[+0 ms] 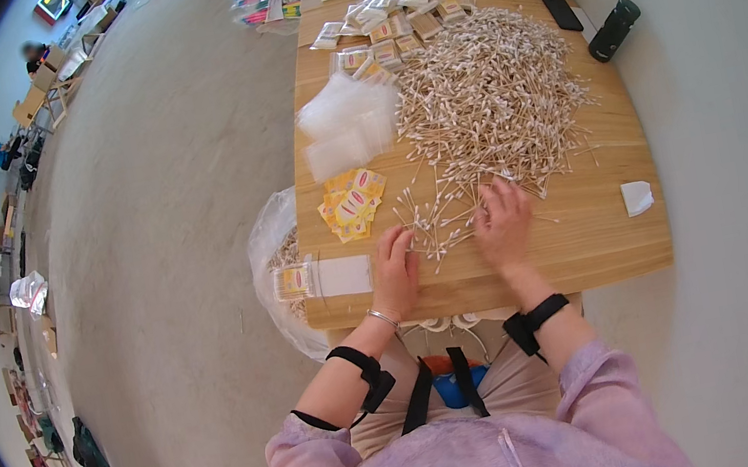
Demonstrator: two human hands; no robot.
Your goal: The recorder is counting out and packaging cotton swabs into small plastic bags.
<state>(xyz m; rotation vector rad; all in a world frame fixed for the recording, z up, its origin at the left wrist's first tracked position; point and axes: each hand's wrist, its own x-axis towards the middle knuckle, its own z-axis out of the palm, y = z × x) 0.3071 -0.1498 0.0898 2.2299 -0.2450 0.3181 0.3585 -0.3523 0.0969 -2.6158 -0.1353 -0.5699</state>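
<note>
Work in hand: sorting wooden-stick cotton swabs into small bundles for bagging, as the layout suggests.
Left hand (395, 269): palm down on the wooden table (594, 246), fingers loosely spread over the near edge of a small loose batch of swabs (436, 218); it grips nothing that I can see.
Right hand (503, 222): also flat, fingers apart, touching the right side of the same small batch, just below the big heap; nothing is clamped in it.
Main swab heap (489, 95): a wide pile in the middle of the table, well beyond the hands; it looks largely untouched, so most of the stock is left to portion.
Empty clear bags (348, 124): a loose stack to the left of the heap, many unused.
Yellow printed cards (352, 202): a small fan between the bags and the left hand.
Filled packets (392, 13): a scatter of finished small packs at the far end of the table; this is the done share, modest beside the heap.
One filled packet (295, 281): lies at the table's left edge beside a white label strip (345, 276).
Plastic sack (276, 250): hangs by the table's left side, holding more swabs.
Judgement: early to middle; a batch is being gathered, none bagged at the hands.
</note>
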